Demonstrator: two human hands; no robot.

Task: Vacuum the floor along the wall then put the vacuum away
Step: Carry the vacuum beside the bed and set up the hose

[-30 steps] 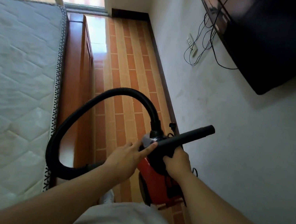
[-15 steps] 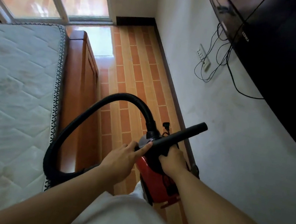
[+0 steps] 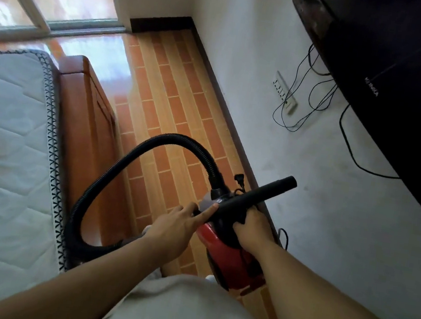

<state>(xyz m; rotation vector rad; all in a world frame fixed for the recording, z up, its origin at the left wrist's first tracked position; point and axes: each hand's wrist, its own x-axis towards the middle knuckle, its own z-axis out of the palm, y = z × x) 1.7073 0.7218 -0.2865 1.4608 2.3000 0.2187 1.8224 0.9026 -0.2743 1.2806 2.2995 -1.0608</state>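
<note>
Glossy floor (image 3: 174, 104) (ribbed plastic hose (image 3: 174, 139))

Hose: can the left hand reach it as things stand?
Probably yes. The left hand holds nothing, only touching the vacuum's top, and the hose loops right beside it with nothing between.

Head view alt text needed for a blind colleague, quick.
A person's right hand grips the black handle of a red canister vacuum beside the white wall; the left hand touches its grey top. Its black ribbed hose loops left.
</note>
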